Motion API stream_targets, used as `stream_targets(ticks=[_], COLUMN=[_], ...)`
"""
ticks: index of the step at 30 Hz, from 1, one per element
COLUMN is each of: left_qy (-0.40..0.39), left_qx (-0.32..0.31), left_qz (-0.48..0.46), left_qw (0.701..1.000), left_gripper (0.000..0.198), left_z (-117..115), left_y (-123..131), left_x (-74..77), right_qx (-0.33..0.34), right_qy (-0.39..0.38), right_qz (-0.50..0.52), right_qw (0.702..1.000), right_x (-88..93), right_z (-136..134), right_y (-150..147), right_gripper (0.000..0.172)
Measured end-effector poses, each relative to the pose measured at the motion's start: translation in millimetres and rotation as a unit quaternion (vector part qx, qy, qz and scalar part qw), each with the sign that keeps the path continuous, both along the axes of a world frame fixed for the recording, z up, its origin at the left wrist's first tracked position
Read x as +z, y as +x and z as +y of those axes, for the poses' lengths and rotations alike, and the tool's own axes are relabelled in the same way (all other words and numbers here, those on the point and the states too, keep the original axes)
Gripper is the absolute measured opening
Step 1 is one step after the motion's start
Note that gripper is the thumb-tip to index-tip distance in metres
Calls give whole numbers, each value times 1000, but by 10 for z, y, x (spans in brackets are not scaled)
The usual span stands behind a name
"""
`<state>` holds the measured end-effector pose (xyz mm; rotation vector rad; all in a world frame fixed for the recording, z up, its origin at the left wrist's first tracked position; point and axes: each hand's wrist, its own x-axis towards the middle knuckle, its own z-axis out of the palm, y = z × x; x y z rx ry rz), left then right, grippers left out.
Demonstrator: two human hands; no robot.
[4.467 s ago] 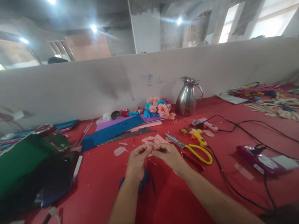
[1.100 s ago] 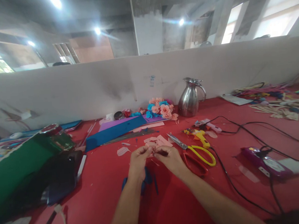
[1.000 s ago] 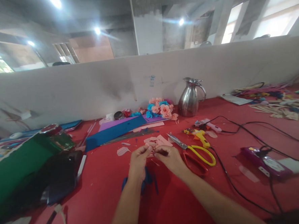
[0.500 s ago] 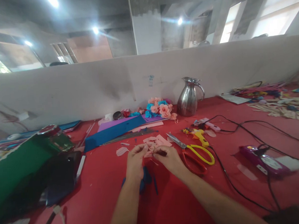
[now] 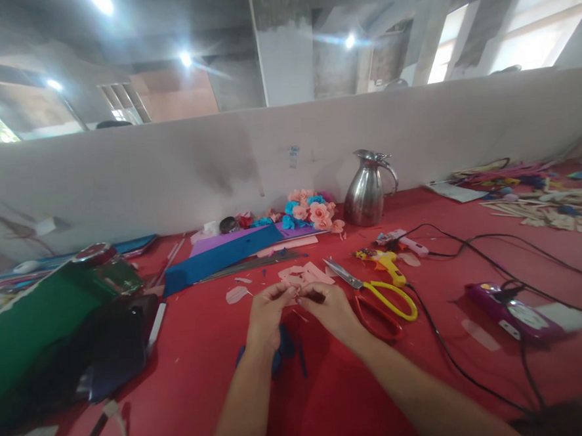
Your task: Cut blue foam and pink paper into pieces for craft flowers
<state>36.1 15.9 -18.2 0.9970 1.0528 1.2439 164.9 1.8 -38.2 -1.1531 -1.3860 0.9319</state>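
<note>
My left hand (image 5: 266, 313) and my right hand (image 5: 330, 306) meet over the red table (image 5: 191, 356), fingertips pinched together on a small pink paper piece (image 5: 293, 290). Loose pink paper petals (image 5: 308, 273) lie just beyond the fingers. Yellow-handled scissors (image 5: 374, 290) rest open to the right of my right hand, with red-handled scissors (image 5: 378, 318) beside them. A blue scrap (image 5: 283, 347) lies under my left wrist.
A steel jug (image 5: 367, 190) stands at the white partition, next to pink and blue paper roses (image 5: 310, 211). Blue and purple sheets (image 5: 224, 255) lie left of them. A yellow glue gun (image 5: 385, 263), black cables (image 5: 458, 365) and a purple device (image 5: 508, 306) are at the right. Green sheet and dark items are left.
Both hands stay pinched on the pink piece, shifting only slightly; the fingers work it in place. The view has swayed a little.
</note>
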Motion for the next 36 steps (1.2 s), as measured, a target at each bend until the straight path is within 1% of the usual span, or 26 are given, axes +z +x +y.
stream_targets(ticks=[4,8,13,15,23,27,31,33,36], left_qy=[22,46,34,34,50,29,-12,-23,-20], left_qx=[-11,-26,17,24,-4,-36,-30,-37,-54], left_qz=[2,10,35,33,23,-3,-49,-47,-21], left_qw=[1000,999,999,999,998,999,998,998,998], left_gripper=[18,18,12,12,16,24,31,30,24], left_z=[5,0,1,6,9,13,15,11,1], left_y=[4,17,13,8,9,11,5,0,-1], left_x=[3,-4,-28,-29,-28,-27,-10,-11,-40], right_qx=[0,0,6,14,8,3,14,13,2], right_qy=[5,21,8,4,-2,-2,3,3,-3], right_qz=[-3,22,15,19,5,-2,12,16,11], right_qw=[1000,1000,1000,1000,1000,1000,1000,1000,1000], right_x=[-16,-36,-31,-31,-42,-33,-18,-20,-35], right_z=[16,35,25,22,30,28,20,20,31], right_y=[5,10,11,11,10,8,9,11,15], right_gripper=[11,12,10,8,9,11,12,10,10])
